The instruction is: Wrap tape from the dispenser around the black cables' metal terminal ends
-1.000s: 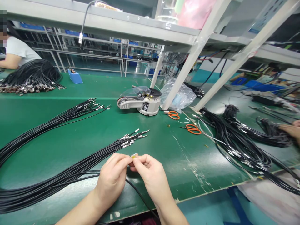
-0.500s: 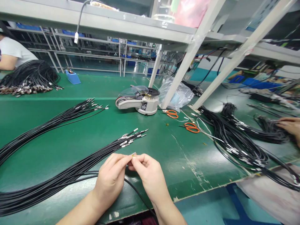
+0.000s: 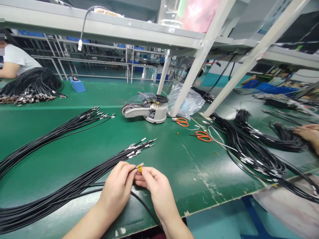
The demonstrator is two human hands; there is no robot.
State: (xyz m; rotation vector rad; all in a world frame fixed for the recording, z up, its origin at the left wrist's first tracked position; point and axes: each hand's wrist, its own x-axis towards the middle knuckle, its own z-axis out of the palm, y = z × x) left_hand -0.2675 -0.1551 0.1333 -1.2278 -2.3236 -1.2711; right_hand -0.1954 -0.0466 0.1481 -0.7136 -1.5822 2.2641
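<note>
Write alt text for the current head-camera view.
A left hand holds a black cable end while the right hand touches yellow tape on it, over a green workbench. Black cable bundles lie on both sides; beyond are a tape dispenser and two orange-handled scissors.

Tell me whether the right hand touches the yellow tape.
Touching: the head view shows the right hand with its thumb tip against the yellow tape.

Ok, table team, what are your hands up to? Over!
Left hand pinching cable near its tip. Right hand touching yellow tape there. Cable bundle close beside left hand, nothing blocking.
</note>
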